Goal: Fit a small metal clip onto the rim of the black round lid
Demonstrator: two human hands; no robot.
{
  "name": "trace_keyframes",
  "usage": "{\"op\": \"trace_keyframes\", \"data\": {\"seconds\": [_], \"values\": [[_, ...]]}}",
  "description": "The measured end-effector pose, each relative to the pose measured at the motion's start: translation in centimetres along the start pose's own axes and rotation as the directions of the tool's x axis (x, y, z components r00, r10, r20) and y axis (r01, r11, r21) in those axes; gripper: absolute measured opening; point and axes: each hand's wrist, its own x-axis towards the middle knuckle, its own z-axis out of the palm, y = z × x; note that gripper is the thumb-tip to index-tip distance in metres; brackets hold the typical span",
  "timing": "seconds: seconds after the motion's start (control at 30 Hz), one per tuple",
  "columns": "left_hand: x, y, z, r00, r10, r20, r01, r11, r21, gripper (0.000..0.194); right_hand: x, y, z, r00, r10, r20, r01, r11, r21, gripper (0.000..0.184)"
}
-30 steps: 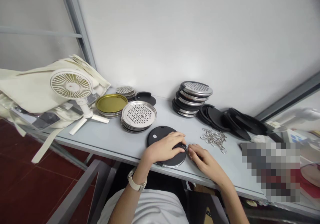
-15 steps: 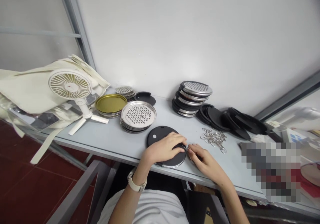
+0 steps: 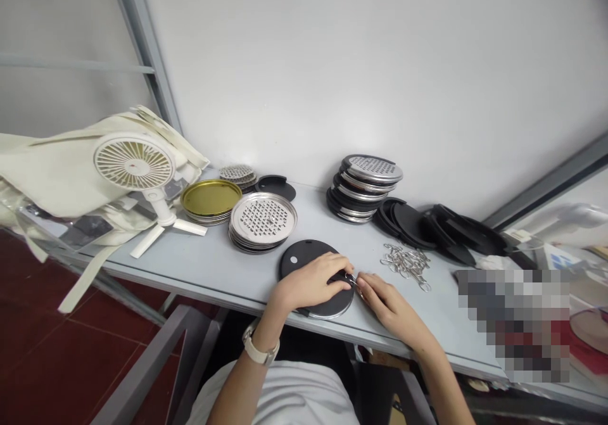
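Note:
A black round disc (image 3: 304, 255) with a metal rim lies near the table's front edge. My left hand (image 3: 311, 281) lies on top of it, fingers curled down and pressing it. At the disc's right edge my right hand (image 3: 380, 298) pinches a small metal ring (image 3: 352, 279). The fingertips of both hands meet at that ring. A loose heap of the same metal rings (image 3: 406, 263) lies just beyond my right hand.
A stack of perforated metal discs (image 3: 263, 219), gold-coloured lids (image 3: 211, 198) and a white desk fan (image 3: 133, 165) on a cloth bag stand at the left. A stack of assembled discs (image 3: 363, 185) and black discs (image 3: 441, 228) fill the back right. The grey table (image 3: 199, 260) ends near me.
Both hands stay at the disc's right edge. My right hand has crept slightly left and closer to the disc; the view shifted a little.

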Motion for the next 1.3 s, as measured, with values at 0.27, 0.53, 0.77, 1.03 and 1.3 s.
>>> {"op": "trace_keyframes", "data": {"seconds": [0.27, 0.53, 0.77, 1.03, 1.3], "values": [[-0.08, 0.17, -0.05, 1.0, -0.013, 0.001, 0.013, 1.0, 0.001, 0.017, 0.35, 0.25, 0.42, 1.0, 0.009, -0.024, -0.009, 1.0, 0.006, 0.031], [-0.29, 0.48, -0.08, 0.995, -0.094, -0.025, 0.094, 0.996, -0.003, 0.029, 0.3, 0.79, 0.64, 0.999, 0.036, 0.004, -0.036, 0.999, 0.033, 0.038], [-0.14, 0.2, -0.13, 1.0, -0.029, -0.011, 0.029, 0.999, -0.025, 0.017, 0.35, 0.8, 0.73, 0.998, 0.054, -0.008, -0.054, 0.997, 0.054, 0.037], [-0.14, 0.13, -0.04, 0.999, -0.039, -0.018, 0.039, 0.999, -0.034, 0.017, 0.34, 0.46, 0.56, 0.997, 0.068, -0.039, -0.065, 0.996, 0.065, 0.037], [-0.14, -0.03, 0.06, 1.0, -0.023, -0.01, 0.023, 1.0, -0.014, 0.018, 0.17, 0.23, 0.34, 0.997, 0.052, -0.048, -0.051, 0.998, 0.036, 0.035]]}}
